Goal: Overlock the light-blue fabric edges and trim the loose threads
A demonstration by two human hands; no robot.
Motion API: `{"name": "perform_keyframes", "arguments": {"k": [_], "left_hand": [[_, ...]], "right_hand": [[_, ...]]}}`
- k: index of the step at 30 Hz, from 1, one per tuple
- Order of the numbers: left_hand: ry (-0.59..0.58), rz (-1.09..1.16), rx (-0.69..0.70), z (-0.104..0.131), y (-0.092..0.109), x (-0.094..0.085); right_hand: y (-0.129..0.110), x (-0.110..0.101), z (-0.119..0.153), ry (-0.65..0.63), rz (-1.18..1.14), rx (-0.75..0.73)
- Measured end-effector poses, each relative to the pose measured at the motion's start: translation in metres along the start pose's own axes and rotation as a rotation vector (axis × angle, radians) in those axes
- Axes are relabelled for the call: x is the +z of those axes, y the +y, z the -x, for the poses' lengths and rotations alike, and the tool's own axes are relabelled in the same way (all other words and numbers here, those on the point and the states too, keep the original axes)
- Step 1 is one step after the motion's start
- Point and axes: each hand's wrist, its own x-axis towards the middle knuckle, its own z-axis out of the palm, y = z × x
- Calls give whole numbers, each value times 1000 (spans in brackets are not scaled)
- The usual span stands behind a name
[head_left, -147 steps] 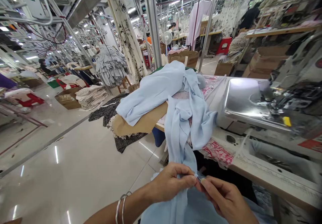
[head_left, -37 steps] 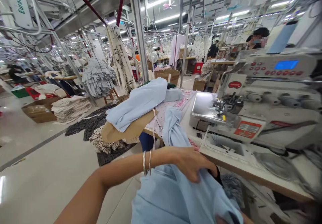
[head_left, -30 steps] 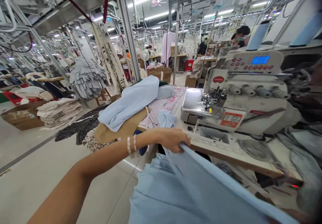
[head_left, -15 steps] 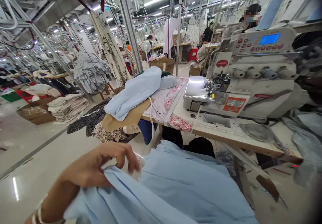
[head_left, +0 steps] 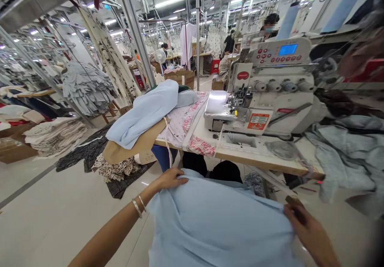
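Note:
A large piece of light blue fabric (head_left: 228, 219) spreads over my lap, below the front edge of the sewing table (head_left: 255, 159). At its upper left edge, my left hand (head_left: 172, 179) is closed on the cloth, with bracelets on that wrist. My right hand (head_left: 306, 223) pinches the right edge, so the cloth stretches between the two hands. An overlock sewing machine (head_left: 270, 95) with a lit blue display stands on the table beyond. More light blue fabric (head_left: 144, 115) lies folded at the table's left end, over a tan piece (head_left: 120, 150).
Grey-blue garments (head_left: 348, 155) hang over the table's right side. Patterned cloth piles (head_left: 117, 167) and dark fabric (head_left: 81, 149) lie on the floor to the left. A metal post (head_left: 135, 31) rises behind the table. Co-workers (head_left: 268, 27) sit farther back.
My left hand has moved right and up to the fabric's upper edge. My right hand has come into view, gripping the right edge. The cloth is spread wider, and the view has turned right.

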Motion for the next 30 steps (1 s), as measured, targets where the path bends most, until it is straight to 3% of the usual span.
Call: {"name": "perform_keyframes", "arguments": {"k": [3, 5, 9, 12, 15, 17, 19, 21, 22, 23, 25, 27, 28, 30], "left_hand": [[22, -11, -46, -13, -5, 5], [27, 15, -64, -11, -8, 4], [-28, 111, -89, -2, -12, -1], [-104, 172, -93, -4, -11, -4], [-131, 187, -89, -5, -8, -6], [-113, 178, -73, -1, -5, -6], [-66, 160, -45, 8, 1, -6], [8, 132, -12, 19, 12, -6], [42, 117, 4, 24, 19, -5], [68, 108, 18, 30, 28, -5], [92, 84, 55, 42, 46, -5], [99, -22, 102, 56, 61, -7], [111, -130, 116, 64, 66, -9], [147, -422, 67, 83, 69, -13]], "right_hand": [[-7, 24, -4, -36, 34, 50], [-18, 20, 3, -23, 70, 53], [-60, -38, 4, 131, 229, -13], [-93, -92, -38, 349, 468, -138], [-106, -124, -99, 247, 619, -288], [-108, -127, -124, 188, 681, -397], [-111, -116, -123, 207, 728, -481], [-120, -91, -97, 257, 684, -546], [-127, -73, -77, 275, 511, -617], [-135, -52, -56, 148, 310, -668], [-151, -7, -19, -199, 204, -823], [-159, 30, 5, -507, 146, -802], [-157, 40, 11, -564, 137, -783], [-137, 42, 15, -629, 136, -738]]}}
